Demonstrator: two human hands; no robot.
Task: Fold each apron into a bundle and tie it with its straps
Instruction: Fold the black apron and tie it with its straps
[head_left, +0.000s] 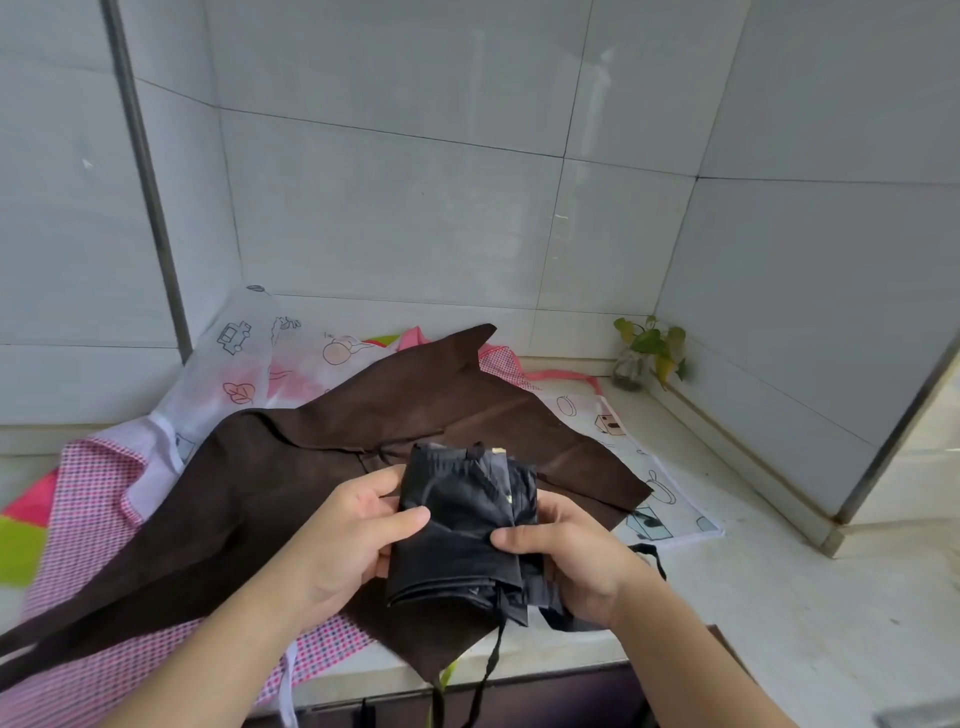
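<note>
A black apron (457, 525) is folded into a thick bundle and held above the counter. My left hand (353, 530) grips its left side, thumb lying on top. My right hand (566, 556) grips its right side, thumb pressing the folds. Thin black straps (491, 670) hang from the bundle's lower end past the counter's front edge, and a loop of strap (652, 556) sticks out behind my right wrist. Under the bundle a dark brown apron (291, 478) lies spread out.
Beneath the brown apron lie a pink checked apron (88, 525) and a white printed apron (249, 353). A small plant in a glass jar (636, 358) stands in the back right corner. Tiled walls close in the pale counter (810, 613) behind and right.
</note>
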